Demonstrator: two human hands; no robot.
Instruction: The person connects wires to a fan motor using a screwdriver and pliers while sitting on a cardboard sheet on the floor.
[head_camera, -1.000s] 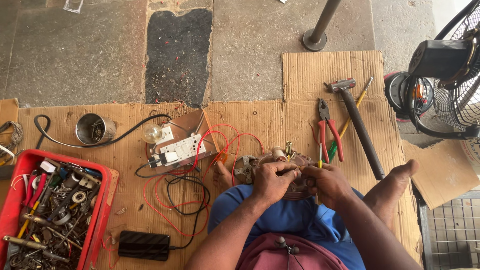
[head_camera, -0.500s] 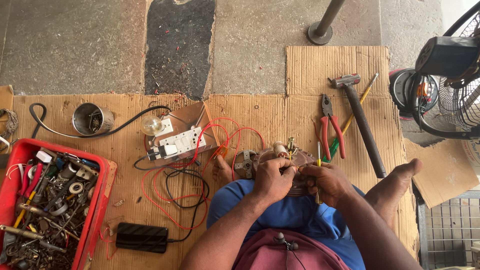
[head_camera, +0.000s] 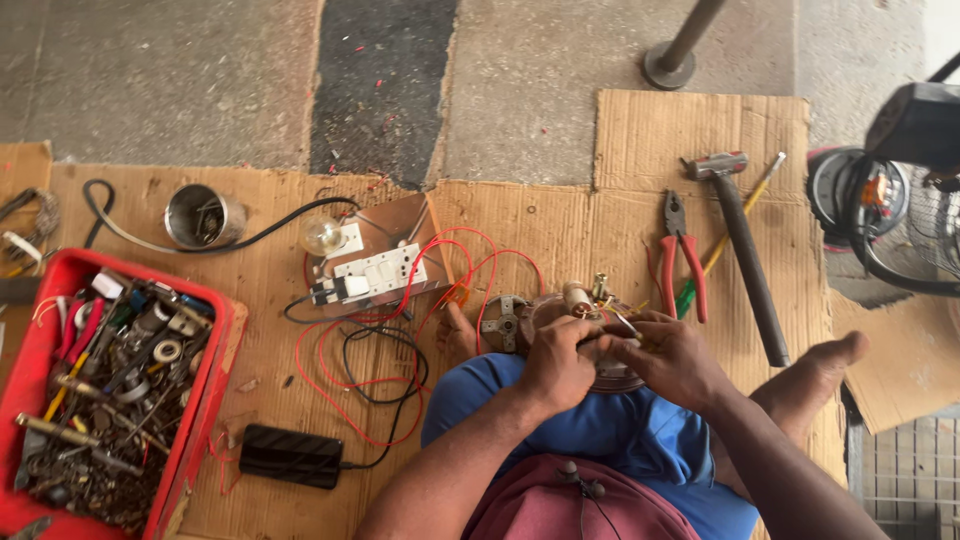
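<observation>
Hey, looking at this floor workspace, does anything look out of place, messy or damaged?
Mostly the wiring: loose red wires sprawl tangled across the cardboard beside the switch board with its bare bulb. The red tray is a jumble of metal parts. Both hands, left hand and right hand, grip the motor; nothing looks spilled.

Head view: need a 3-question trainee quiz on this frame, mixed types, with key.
1. True or false: both hands, left hand and right hand, are on the round metal motor part in the person's lap.
2. Which tool lies right beside the hammer on the cardboard? A) red-handled pliers B) a saw C) a drill
3. Fill in: the red tray of metal parts sits at the ____ edge of the picture.

Key: 1 true; 2 A; 3 left.
</observation>
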